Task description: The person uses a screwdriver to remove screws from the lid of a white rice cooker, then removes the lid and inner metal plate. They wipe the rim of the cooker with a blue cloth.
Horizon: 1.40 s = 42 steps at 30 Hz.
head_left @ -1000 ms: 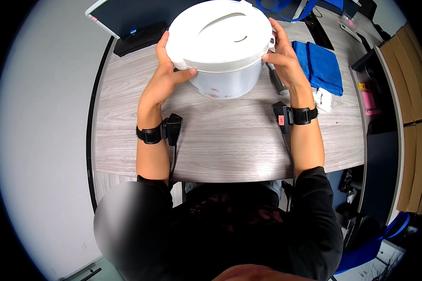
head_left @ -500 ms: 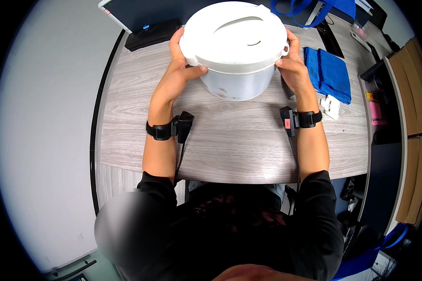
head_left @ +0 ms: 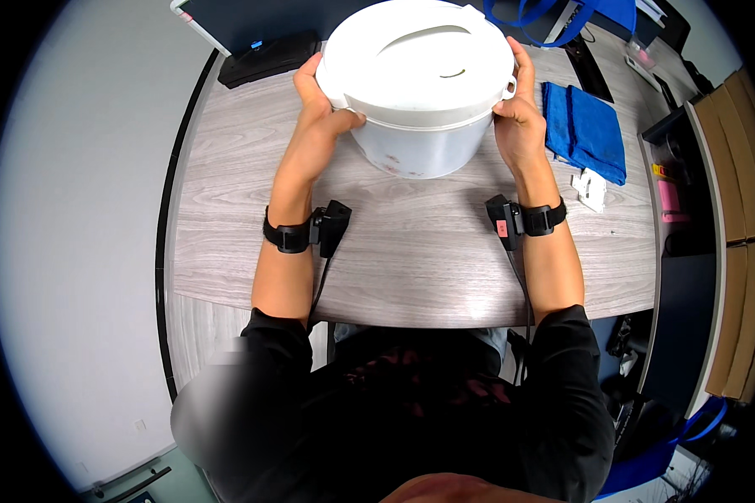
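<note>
A white lidded bucket [head_left: 428,149] is at the far middle of the desk, its round lid [head_left: 411,63] on top with a raised curved handle. Small brownish marks show low on its front wall. My left hand [head_left: 320,117] grips the bucket's left side, thumb at the front below the lid's rim and fingers spread up behind it. On the opposite side my right hand [head_left: 520,117] grips it beside a small loop, thumb in front, fingers up along the edge. Whether the bucket's base touches the desk I cannot tell.
A folded blue cloth [head_left: 585,134] lies right of the bucket, with a small white item [head_left: 590,190] just in front of it. At the back left is a flat black case [head_left: 268,63]. A blue bag [head_left: 600,17] stands at the back right. Cardboard boxes [head_left: 734,318] line the right side.
The bucket has shifted slightly to the left and away, with both hands still on it. My right wrist has moved a little left, and its fingers look straighter.
</note>
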Motion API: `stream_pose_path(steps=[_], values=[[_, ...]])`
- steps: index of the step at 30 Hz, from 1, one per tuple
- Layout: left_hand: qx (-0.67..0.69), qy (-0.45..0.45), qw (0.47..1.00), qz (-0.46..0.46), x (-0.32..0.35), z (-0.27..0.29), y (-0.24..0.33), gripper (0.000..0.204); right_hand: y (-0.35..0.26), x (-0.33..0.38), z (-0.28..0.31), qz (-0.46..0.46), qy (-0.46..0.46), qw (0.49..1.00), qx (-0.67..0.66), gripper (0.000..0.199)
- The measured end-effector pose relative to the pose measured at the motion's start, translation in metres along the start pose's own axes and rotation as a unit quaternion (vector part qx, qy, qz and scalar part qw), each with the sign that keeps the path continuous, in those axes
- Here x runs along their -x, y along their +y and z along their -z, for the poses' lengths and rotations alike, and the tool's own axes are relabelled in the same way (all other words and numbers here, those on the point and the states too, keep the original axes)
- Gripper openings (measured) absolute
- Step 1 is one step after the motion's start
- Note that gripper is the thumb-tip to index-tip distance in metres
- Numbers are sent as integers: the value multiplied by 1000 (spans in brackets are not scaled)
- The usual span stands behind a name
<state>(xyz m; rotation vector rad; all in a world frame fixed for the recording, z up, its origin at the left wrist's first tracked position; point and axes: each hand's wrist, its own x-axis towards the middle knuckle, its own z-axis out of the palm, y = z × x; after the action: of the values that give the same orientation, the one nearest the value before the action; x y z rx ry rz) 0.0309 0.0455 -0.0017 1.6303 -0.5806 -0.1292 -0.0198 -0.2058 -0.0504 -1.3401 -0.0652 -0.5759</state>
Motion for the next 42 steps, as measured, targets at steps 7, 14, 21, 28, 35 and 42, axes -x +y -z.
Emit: stream_pose_path(steps=[7,14,21,28,35,42], values=[[-40,11,999,-24,-1,3,-8,98,-4,-4,9,0,-51,999,5,102],[-39,28,999,-18,1,1,-4,100,-5,-4,9,-5,-71,997,-4,101],[-51,66,996,-26,-6,-4,-9,102,-11,-2,-2,-14,-23,999,19,99],[-46,79,995,-25,-4,-5,-5,101,-8,-9,10,-32,-45,998,35,101],[-32,92,995,-29,-6,-4,-8,103,-5,-9,10,-21,-83,996,-39,101],[16,91,995,-21,-11,5,-13,103,-8,-7,10,-22,-57,998,31,104]])
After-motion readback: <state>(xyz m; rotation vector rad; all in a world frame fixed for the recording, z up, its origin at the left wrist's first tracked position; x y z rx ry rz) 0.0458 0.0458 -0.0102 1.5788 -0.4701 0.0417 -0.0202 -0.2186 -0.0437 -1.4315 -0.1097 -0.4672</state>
